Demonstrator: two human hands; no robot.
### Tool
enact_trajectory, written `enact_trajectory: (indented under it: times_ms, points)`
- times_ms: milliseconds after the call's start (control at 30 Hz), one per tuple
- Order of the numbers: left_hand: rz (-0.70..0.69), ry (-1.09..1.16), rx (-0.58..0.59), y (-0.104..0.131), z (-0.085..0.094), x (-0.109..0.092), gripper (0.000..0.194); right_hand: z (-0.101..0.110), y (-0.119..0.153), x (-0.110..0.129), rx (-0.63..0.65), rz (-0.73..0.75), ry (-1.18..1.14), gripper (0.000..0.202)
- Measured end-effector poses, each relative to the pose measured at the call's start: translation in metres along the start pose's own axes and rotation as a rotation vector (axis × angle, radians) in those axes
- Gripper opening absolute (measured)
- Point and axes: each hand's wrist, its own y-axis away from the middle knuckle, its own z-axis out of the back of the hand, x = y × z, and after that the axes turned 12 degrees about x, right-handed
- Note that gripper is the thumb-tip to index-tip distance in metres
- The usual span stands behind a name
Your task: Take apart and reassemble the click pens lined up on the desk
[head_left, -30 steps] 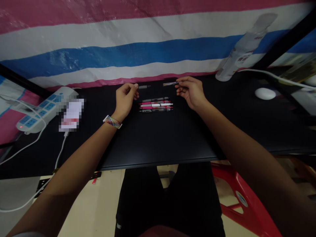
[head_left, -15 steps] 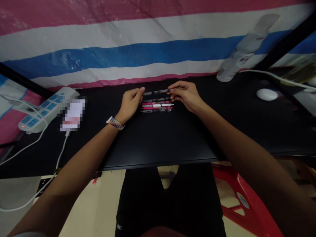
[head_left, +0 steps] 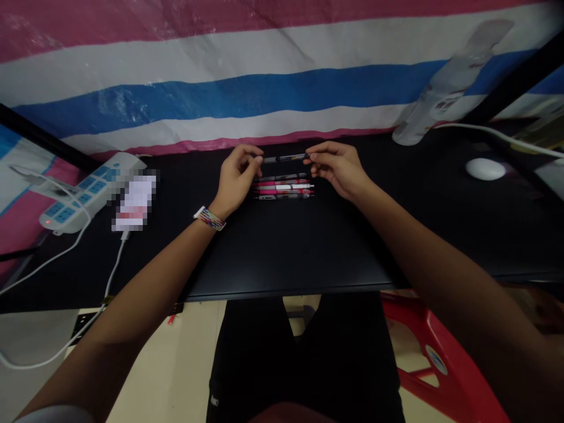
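A dark pen [head_left: 285,157] lies level between my two hands, above the back part of the black table [head_left: 282,247]. My left hand [head_left: 238,178] pinches its left end between thumb and fingers. At the other end, the thumb and fingertips of my right hand [head_left: 338,167] are closed on the pen. Just in front of it, several pens rest side by side in a row: a dark one [head_left: 284,177] at the back, white and pink ones [head_left: 282,189] in the middle, and a grey clear one [head_left: 284,197] nearest me.
On the left are a white power strip [head_left: 92,191] and a phone [head_left: 134,202] with a white cable. A clear bottle [head_left: 440,97] stands at the back right, near a white mouse [head_left: 485,169]. Below the table's right side is a red stool [head_left: 453,358].
The fingers of my left hand have shifted and now curl over the pen's left end. My right hand still grips the other end. The whole view has moved slightly.
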Motion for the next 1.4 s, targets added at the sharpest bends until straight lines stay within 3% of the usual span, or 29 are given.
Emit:
enact_trajectory:
  times_ms: [67,233,400,633,767,1100,1233,1400]
  points:
    - [-0.039,-0.008,0.01,0.0003,0.0011,0.0003,0.038,-0.0002,-0.0003,-0.0001,-0.004,0.002,-0.005,0.015]
    - [-0.024,-0.016,0.071,0.0014,0.002,-0.0008,0.035,-0.0003,-0.0011,-0.001,-0.002,0.01,-0.016,0.013]
    - [-0.078,-0.045,0.03,0.0016,0.0007,-0.0035,0.038,0.0001,-0.0009,-0.002,0.005,0.014,-0.014,0.009]
    - [-0.017,-0.043,0.009,0.0016,0.0007,-0.0046,0.029,-0.0006,-0.0009,-0.0021,0.004,0.008,-0.007,0.01]
    - [-0.056,-0.107,-0.009,0.001,0.0013,-0.0084,0.037,0.0001,-0.001,-0.0021,-0.004,0.005,-0.007,0.01]
    - [0.014,-0.151,0.029,0.0014,0.0026,-0.0041,0.019,-0.0025,-0.0005,-0.0006,-0.001,0.005,-0.016,0.013]
    - [0.017,-0.189,0.016,0.0018,0.0029,-0.0066,0.003,-0.0016,-0.0028,-0.0028,-0.02,0.007,-0.036,0.013]
    - [0.018,-0.179,-0.017,0.0016,0.0024,-0.0049,0.01,-0.0004,-0.0038,-0.0035,-0.001,0.008,-0.069,0.014]
